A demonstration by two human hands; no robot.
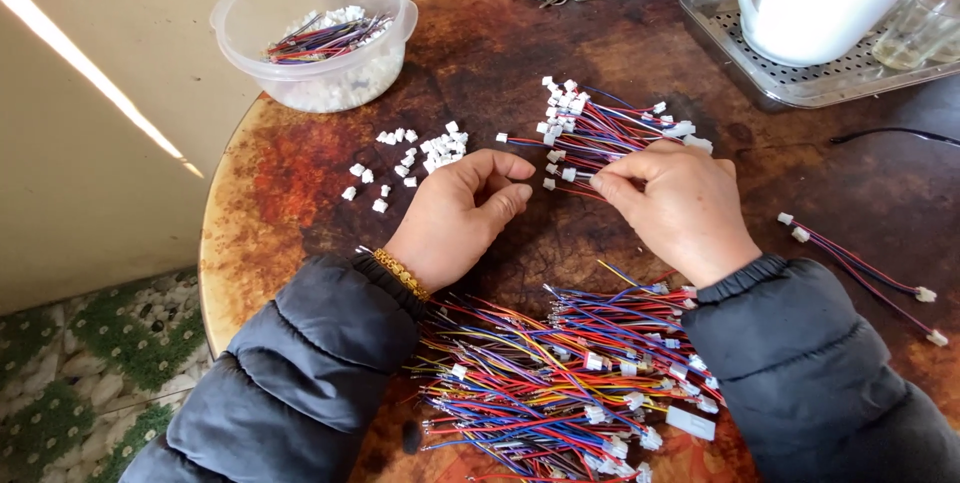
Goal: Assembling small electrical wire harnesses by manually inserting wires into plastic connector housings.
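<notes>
Tangled coloured wire leads (560,373) lie nearest, and beyond them the right hand (680,208) pinches a wire from the finished bundle (600,128) while the left hand (460,208), loosely curled and apparently empty, should steady it near the loose white connectors (420,158) on the table (290,193).

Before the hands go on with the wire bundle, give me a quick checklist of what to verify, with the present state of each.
1. Right hand has its grip on the wire bundle: ok, fingertips pinch it at its near end.
2. Left hand free: ok, it rests curled on the table, holding nothing visible.
3. Loose white connectors within reach: ok, scattered just beyond the left hand.
4. Plastic tub steady: ok, upright, far left.
5. Unsorted wire pile apart from the bundle: ok, it lies between the sleeves.
6. Connector seating on the bundle: cannot tell, too small.
</notes>
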